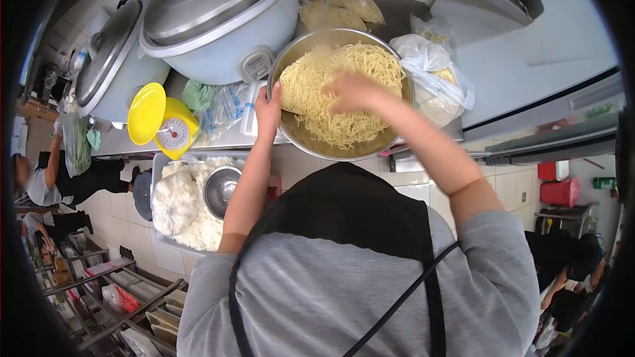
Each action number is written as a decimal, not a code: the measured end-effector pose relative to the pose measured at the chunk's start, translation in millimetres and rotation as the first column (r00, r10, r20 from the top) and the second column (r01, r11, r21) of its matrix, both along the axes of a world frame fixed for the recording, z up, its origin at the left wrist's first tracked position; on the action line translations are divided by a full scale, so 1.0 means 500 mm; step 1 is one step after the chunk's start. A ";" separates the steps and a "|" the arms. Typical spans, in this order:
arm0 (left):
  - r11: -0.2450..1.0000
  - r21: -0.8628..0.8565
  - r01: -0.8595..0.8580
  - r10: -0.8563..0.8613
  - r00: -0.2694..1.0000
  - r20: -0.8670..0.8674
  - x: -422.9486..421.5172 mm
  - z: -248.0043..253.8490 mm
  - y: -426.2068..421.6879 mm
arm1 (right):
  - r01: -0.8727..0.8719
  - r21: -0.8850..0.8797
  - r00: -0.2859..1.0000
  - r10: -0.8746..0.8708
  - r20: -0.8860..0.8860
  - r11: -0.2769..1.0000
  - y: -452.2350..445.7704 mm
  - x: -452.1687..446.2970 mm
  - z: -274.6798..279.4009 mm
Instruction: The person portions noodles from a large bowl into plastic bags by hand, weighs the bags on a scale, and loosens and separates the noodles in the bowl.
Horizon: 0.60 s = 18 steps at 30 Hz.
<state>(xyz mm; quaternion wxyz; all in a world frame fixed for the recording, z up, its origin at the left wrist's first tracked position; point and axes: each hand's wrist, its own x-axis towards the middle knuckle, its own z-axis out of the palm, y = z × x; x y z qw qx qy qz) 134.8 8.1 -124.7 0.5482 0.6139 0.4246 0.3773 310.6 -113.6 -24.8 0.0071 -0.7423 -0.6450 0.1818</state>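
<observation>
A wide steel bowl [401,140] stands on the counter in front of me, heaped with yellow noodles [350,129]. At its left side, my left hand [268,114] is closed on the rim, with the thumb up along the edge. My right hand [355,91] reaches over the right side into the noodles. Motion smears its fingers, and they are partly lost among the strands, so their grip does not show. Right beside the bowl lies a white plastic bag [430,59] with pale contents.
Bagged noodles [340,3] lie behind the bowl. Left of it are a large rice cooker [218,46], clear plastic bags [228,106] and a yellow scale [177,129]. Below the counter, a tub [157,185] holds rice and a metal bowl [221,192]. Other people are at both sides.
</observation>
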 end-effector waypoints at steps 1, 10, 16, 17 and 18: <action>1.000 0.020 -0.012 0.012 1.000 0.006 0.000 -0.005 0.003 | 0.054 -0.022 0.996 -0.053 0.069 0.998 0.001 -0.011 -0.065; 1.000 0.006 0.000 0.000 1.000 -0.020 -0.002 0.003 -0.001 | 0.100 0.594 0.989 -0.013 -0.148 0.798 -0.023 0.064 0.076; 0.996 0.078 0.034 -0.026 0.995 -0.095 -0.006 0.023 -0.007 | 0.232 0.477 0.972 -0.217 -0.087 0.847 -0.049 0.031 0.354; 0.997 0.075 0.032 -0.024 0.994 -0.102 -0.006 0.024 -0.008 | 0.250 0.460 0.968 -0.226 -0.108 0.852 -0.047 0.037 0.368; 0.998 0.062 0.024 -0.018 0.995 -0.099 -0.006 0.026 -0.008 | 0.244 0.503 0.970 -0.197 -0.145 0.829 -0.044 0.045 0.375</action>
